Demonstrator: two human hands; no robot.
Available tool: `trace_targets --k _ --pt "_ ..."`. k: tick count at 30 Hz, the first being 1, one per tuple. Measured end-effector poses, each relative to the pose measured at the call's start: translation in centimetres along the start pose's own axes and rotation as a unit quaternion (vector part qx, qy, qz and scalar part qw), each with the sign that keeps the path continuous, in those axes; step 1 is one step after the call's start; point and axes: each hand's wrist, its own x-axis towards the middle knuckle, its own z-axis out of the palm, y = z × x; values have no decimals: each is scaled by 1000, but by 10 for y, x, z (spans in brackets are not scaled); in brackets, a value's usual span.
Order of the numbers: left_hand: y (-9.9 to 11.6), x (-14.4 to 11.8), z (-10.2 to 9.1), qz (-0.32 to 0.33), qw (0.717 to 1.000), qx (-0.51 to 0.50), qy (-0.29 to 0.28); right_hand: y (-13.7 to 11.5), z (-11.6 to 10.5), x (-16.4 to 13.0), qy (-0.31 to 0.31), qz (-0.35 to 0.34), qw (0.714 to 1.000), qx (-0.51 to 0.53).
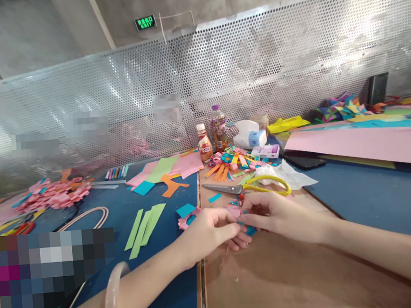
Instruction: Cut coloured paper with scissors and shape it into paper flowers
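Observation:
My left hand (216, 229) and my right hand (270, 213) meet over the brown board, fingertips pinched close together. Between them shows a small piece of blue paper (249, 229), partly covered by the fingers; both hands appear to grip it. Just behind lie pink paper scraps (234, 210). Scissors with yellow handles (284, 185) rest beyond my right hand, blades pointing left. Beside my left hand is a scalloped pink paper ring (183, 223) with a blue paper square (186, 209) at its edge. Three green paper strips (147, 227) lie further left.
A perforated metal screen (134, 117) runs along the back. Before it stand two bottles (219, 129) and a tissue pack (252, 136). Paper flowers (232, 161) lie behind the scissors, with pink cutouts (54, 192) at left and large pink sheets (361, 141) at right.

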Motion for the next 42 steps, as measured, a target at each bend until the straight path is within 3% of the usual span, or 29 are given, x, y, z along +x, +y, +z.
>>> trace_targets --k 42 --pt "-2 -1 -1 17 1000 1 -2 -4 -4 1 -21 4 1000 23"
